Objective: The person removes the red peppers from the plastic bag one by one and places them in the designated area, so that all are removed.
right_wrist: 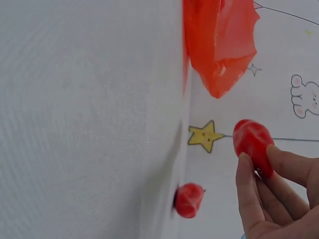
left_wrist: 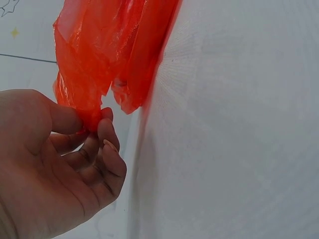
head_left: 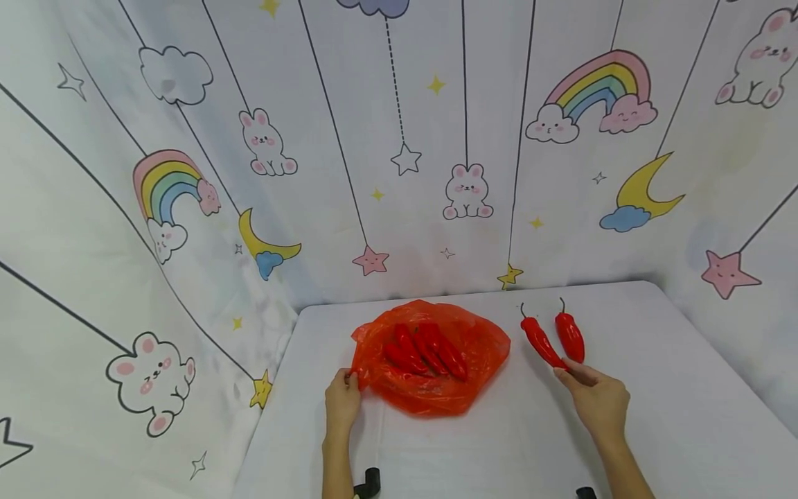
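A thin red plastic bag (head_left: 486, 333) lies spread on the table, with several red chili peppers (head_left: 430, 348) in its middle. My left hand (head_left: 343, 402) pinches the bag's left edge between thumb and fingers; the left wrist view shows the gathered film (left_wrist: 92, 117) at the fingertips. To the right of the bag, my right hand (head_left: 598, 402) pinches a long red chili pepper (head_left: 541, 341) by its lower end, stem pointing away. In the right wrist view that pepper (right_wrist: 253, 142) is held off the tabletop. Another red chili pepper (head_left: 570, 336) lies just beyond the right hand.
The white table (head_left: 486, 450) has its far edge against a printed cloth backdrop (head_left: 424, 222) with rabbits, stars and rainbows. Dark objects (head_left: 372, 480) show near each forearm at the bottom of the head view.
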The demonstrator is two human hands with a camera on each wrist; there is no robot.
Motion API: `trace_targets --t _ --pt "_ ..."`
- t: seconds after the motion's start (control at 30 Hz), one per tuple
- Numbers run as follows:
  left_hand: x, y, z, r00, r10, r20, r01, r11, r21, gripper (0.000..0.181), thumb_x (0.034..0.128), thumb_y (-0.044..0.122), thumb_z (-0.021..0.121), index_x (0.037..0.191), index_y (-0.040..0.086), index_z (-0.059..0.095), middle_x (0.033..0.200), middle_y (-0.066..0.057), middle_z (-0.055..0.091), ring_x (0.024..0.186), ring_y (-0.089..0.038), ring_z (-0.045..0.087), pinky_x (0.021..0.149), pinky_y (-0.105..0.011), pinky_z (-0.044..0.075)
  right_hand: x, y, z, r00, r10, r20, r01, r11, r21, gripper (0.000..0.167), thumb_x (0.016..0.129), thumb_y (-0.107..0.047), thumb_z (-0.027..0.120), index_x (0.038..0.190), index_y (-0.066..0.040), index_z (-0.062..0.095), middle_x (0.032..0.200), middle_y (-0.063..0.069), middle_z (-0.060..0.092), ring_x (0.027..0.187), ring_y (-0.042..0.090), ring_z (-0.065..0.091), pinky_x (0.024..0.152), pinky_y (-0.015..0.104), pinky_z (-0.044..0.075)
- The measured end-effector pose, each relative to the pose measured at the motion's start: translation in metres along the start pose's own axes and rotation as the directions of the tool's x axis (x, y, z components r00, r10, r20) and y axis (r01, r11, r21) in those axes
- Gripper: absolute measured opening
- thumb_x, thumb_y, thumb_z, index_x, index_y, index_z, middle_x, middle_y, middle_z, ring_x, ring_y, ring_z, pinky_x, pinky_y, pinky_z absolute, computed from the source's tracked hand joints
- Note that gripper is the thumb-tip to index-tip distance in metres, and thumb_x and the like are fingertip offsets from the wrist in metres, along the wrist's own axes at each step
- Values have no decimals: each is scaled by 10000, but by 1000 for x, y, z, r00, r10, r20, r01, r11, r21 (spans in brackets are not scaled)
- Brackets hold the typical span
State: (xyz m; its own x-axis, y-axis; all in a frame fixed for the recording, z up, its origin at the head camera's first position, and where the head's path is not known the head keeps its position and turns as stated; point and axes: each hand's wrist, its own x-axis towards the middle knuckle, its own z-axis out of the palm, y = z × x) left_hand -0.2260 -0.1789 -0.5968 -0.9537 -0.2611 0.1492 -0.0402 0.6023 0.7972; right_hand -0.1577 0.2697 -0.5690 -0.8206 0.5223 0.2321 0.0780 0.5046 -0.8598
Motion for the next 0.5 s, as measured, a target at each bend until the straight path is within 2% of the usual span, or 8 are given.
trace_targets --t 0.5 --pt "2 -3 2 1000 -2 -6 2 1000 0 183 1046 74 557 1130 -39 674 908 -129 678 779 -250 609 707 -392 511 11 10 6 999 -18 -30 17 1000 -23 336 929 -191 810 1203 -4 763 1079 245 755 976 428 716 579 94 466"
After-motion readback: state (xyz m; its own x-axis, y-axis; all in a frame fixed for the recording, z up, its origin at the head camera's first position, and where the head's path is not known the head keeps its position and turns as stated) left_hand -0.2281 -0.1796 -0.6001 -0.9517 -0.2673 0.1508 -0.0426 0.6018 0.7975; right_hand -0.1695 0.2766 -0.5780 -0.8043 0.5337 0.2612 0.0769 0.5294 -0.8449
